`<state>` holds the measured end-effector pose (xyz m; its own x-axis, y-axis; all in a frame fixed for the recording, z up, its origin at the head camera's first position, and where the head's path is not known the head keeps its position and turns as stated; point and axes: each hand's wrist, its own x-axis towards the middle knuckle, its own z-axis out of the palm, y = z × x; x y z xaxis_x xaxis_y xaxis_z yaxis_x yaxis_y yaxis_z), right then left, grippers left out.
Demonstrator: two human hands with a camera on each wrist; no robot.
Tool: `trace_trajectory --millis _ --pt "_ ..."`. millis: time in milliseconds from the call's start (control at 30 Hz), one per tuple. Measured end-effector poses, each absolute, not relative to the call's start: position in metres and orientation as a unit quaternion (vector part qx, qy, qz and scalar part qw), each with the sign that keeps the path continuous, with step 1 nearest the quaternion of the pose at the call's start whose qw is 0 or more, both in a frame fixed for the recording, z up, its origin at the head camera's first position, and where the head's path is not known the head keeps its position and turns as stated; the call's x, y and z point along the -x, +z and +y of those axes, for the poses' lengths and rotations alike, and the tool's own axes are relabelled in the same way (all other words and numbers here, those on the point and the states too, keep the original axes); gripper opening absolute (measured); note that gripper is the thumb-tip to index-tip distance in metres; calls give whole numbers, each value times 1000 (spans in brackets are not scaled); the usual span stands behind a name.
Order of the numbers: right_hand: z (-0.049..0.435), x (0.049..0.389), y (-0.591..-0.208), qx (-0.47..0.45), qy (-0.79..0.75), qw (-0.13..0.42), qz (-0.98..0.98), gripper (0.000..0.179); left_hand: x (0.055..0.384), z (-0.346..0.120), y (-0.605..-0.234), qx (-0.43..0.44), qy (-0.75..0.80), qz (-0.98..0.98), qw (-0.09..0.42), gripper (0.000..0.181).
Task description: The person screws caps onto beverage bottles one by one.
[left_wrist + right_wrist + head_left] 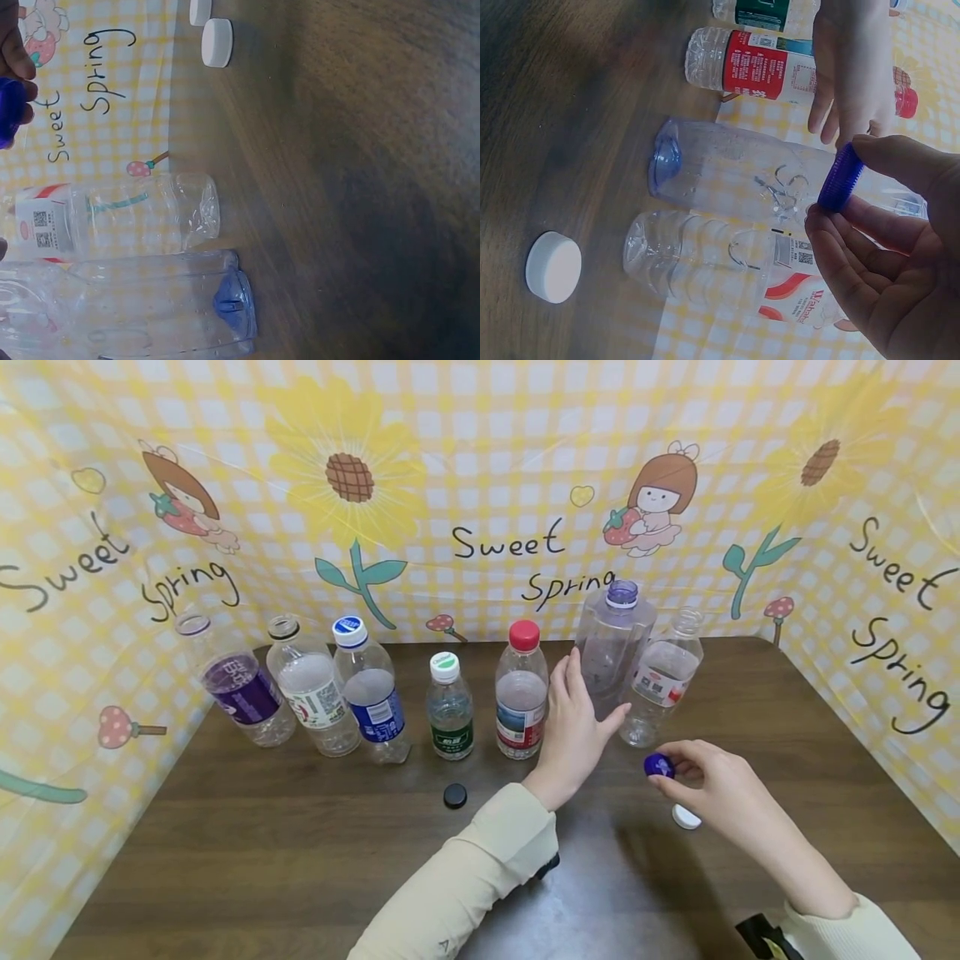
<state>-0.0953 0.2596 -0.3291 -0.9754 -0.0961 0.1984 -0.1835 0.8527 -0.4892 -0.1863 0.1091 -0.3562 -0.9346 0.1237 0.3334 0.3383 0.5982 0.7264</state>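
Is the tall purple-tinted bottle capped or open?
Open: the purple-tinted bottle shows a bare mouth; a purple cap is in the right grip.

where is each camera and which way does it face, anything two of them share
Head: on the head, looking forward and down at a table and row of bottles; left hand, right hand and sleeves show.
Left wrist: on that wrist, tilted sideways, facing the large bottle and Wahaha bottle; the right hand's fingers show at the left edge.
Right wrist: on that wrist, also tilted, looking past its own hand pinching the dark blue cap, left hand beyond.
Both wrist views share those two bottles and the cap.
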Motion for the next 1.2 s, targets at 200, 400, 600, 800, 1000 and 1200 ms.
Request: trace_trajectory --millis 200,400,600,800,1000,1200 --pt "259 94 -329 -74 261 85 -959 27 189 111 -357 113 -438 -886 104 90" --pt "260 94 -329 -78 258 90 -959 27 188 112 -356 110 -441 -886 88 90" --pt "260 94 -329 -76 261 87 -958 27 191 114 -359 104 -445 -885 93 91" --pt "259 93 -328 -75 263 80 -959 28 196 114 -361 90 -456 -882 72 90" --pt "258 94 -329 -78 259 86 -959 27 199 113 -360 87 -454 -884 68 89" --pt "257 94 -330 -86 263 90 -957 26 201 114 -360 90 -450 -886 67 88"
